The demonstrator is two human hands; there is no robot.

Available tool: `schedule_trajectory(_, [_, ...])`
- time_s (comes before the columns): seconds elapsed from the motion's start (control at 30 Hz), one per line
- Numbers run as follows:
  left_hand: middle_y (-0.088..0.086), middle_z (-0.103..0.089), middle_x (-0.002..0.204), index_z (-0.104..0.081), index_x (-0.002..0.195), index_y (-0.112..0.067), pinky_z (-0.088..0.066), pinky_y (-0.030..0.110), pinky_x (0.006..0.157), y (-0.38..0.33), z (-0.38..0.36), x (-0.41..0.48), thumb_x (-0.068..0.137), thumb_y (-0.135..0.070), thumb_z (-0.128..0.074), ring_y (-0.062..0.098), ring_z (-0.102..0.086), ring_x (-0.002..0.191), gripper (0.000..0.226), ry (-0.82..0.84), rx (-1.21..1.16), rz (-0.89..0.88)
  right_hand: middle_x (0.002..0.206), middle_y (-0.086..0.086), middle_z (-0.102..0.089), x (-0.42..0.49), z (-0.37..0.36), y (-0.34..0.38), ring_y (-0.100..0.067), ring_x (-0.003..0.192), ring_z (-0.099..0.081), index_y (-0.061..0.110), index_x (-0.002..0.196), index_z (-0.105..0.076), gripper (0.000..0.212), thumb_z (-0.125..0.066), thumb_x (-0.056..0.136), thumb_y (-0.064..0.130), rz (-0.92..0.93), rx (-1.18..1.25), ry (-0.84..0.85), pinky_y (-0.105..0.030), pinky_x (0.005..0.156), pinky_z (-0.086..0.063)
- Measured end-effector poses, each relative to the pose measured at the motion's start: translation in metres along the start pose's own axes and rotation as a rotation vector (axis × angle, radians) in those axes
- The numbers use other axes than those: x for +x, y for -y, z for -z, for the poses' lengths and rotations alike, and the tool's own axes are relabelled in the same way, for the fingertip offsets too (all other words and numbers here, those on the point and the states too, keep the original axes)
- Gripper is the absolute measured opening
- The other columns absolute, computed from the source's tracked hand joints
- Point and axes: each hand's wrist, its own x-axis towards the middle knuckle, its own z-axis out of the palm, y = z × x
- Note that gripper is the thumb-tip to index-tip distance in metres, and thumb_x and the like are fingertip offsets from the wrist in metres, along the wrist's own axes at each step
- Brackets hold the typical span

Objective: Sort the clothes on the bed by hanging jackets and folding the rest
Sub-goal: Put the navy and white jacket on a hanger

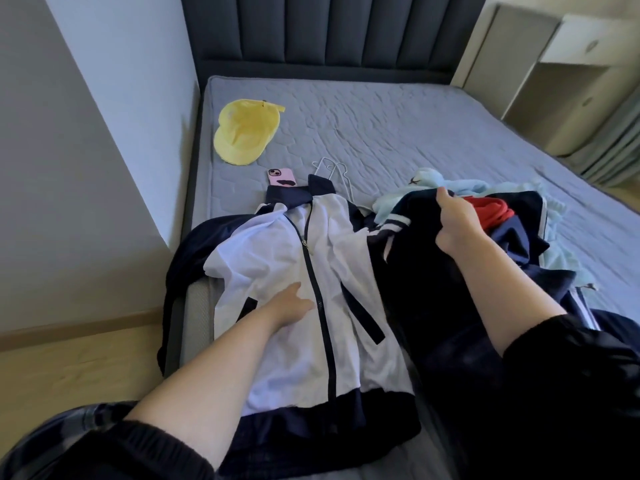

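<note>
Head view shows the white-and-navy zip jacket (pixel 277 258) spread front up on the near left part of the bed (pixel 415 126). The left hand (pixel 291 306) presses flat on it with straight fingers. The right hand (pixel 457 223) clamps a fold of a navy striped garment (pixel 415 271) in the pile at the right. It seems best to hold the jacket flat and lift the navy piece clear of its sleeve. Counted: one jacket, one light blue garment (pixel 450 187), one red garment (pixel 491 209), one yellow cap (pixel 244 133), one pink phone (pixel 281 177), and white wire hangers (pixel 332 171), probably two.
</note>
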Motion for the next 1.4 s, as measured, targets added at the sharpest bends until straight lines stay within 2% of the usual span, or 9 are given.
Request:
schedule_trajectory(0.1, [-0.003, -0.046, 0.139, -0.025, 0.15, -0.018, -0.034, 0.014, 0.087, -0.031, -0.001, -0.003, 0.094, -0.023, -0.05, 0.014, -0.046, 0.123, 0.062, 0.023, -0.091, -0.073, 0.101, -0.005, -0.064, 0.001, 0.013, 0.037, -0.021, 0.092, -0.064, 0.013, 0.108, -0.056, 0.028, -0.054, 0.096, 0.038, -0.092, 0.113, 0.142, -0.038, 0.085, -0.052])
schedule_trajectory(0.23, [0.003, -0.033, 0.15, -0.022, 0.15, -0.017, -0.029, 0.019, 0.087, -0.06, -0.002, -0.003, 0.094, -0.022, -0.05, 0.013, -0.041, 0.121, 0.062, 0.023, -0.06, -0.146, 0.098, -0.012, -0.069, 0.002, 0.026, 0.069, -0.026, 0.088, -0.064, 0.007, 0.099, -0.066, 0.017, -0.069, 0.085, 0.016, 0.194, -0.804, 0.434, -0.036, 0.082, -0.051])
schedule_trajectory(0.43, [0.006, -0.022, 0.157, -0.017, 0.152, -0.019, -0.028, 0.026, 0.102, -0.071, -0.005, 0.001, 0.092, -0.031, -0.055, 0.021, -0.028, 0.141, 0.072, 0.044, -0.104, -0.138, 0.126, -0.015, -0.044, 0.02, 0.056, 0.088, -0.035, 0.11, -0.045, 0.011, 0.126, -0.053, 0.048, -0.056, 0.08, -0.003, 0.632, -1.279, -0.436, -0.04, 0.084, -0.04])
schedule_trajectory(0.57, [0.005, -0.022, 0.157, -0.017, 0.152, -0.017, -0.027, 0.027, 0.103, -0.071, -0.01, 0.002, 0.093, -0.026, -0.053, 0.021, -0.026, 0.142, 0.07, 0.045, -0.076, -0.118, 0.153, -0.017, -0.011, 0.022, 0.044, 0.053, -0.038, 0.14, -0.014, 0.017, 0.148, -0.012, 0.086, -0.059, 0.077, 0.007, 0.533, -1.537, -0.127, -0.051, 0.115, -0.015])
schedule_trajectory(0.83, [0.008, -0.028, 0.154, -0.018, 0.151, -0.015, -0.033, 0.023, 0.099, -0.039, -0.003, 0.005, 0.092, -0.019, -0.05, 0.024, -0.036, 0.135, 0.067, -0.014, 0.33, -0.115, 0.159, -0.012, -0.009, -0.03, -0.039, -0.086, -0.03, 0.146, -0.006, 0.014, 0.15, -0.018, 0.059, -0.039, 0.098, 0.032, 0.802, -1.637, 0.541, -0.049, 0.117, -0.008])
schedule_trajectory(0.97, [0.01, -0.015, 0.158, -0.004, 0.153, -0.015, -0.028, 0.033, 0.111, 0.007, 0.013, 0.006, 0.096, -0.018, -0.042, 0.028, -0.028, 0.14, 0.07, 0.11, 0.78, 0.046, 0.153, -0.004, -0.03, -0.047, -0.061, -0.132, -0.031, 0.138, -0.031, 0.018, 0.147, -0.03, 0.051, -0.039, 0.098, 0.024, 0.444, -1.992, 0.896, -0.053, 0.104, -0.035])
schedule_trajectory(1.17, [0.005, -0.059, 0.12, -0.056, 0.115, -0.016, -0.044, 0.033, 0.076, 0.032, 0.034, 0.024, 0.089, -0.008, -0.038, 0.027, -0.055, 0.109, 0.032, -0.234, 0.798, 0.023, 0.125, -0.004, -0.057, -0.043, -0.092, -0.133, -0.027, 0.11, -0.058, 0.015, 0.121, -0.054, 0.034, -0.042, 0.09, 0.01, 0.497, -2.007, 0.67, -0.035, 0.085, -0.048])
schedule_trajectory(1.27, [0.009, -0.038, 0.144, -0.053, 0.125, -0.017, -0.036, 0.036, 0.095, 0.031, 0.041, 0.042, 0.086, -0.007, -0.042, 0.028, -0.034, 0.13, 0.042, -0.371, 0.951, -0.176, 0.127, -0.007, -0.049, -0.038, -0.111, -0.139, -0.027, 0.115, -0.048, 0.014, 0.127, -0.045, 0.04, -0.041, 0.087, 0.011, 0.701, -1.717, 0.589, -0.038, 0.091, -0.038])
schedule_trajectory(1.4, [0.005, -0.001, 0.16, -0.039, 0.139, -0.022, -0.007, 0.047, 0.116, 0.041, 0.058, 0.063, 0.098, -0.025, -0.035, 0.026, 0.003, 0.146, 0.041, -0.374, 0.886, -0.12, 0.128, -0.008, -0.056, -0.033, -0.115, -0.139, -0.028, 0.116, -0.055, 0.011, 0.124, -0.051, 0.033, -0.042, 0.093, 0.018, 0.277, -1.897, 0.928, -0.036, 0.094, -0.043])
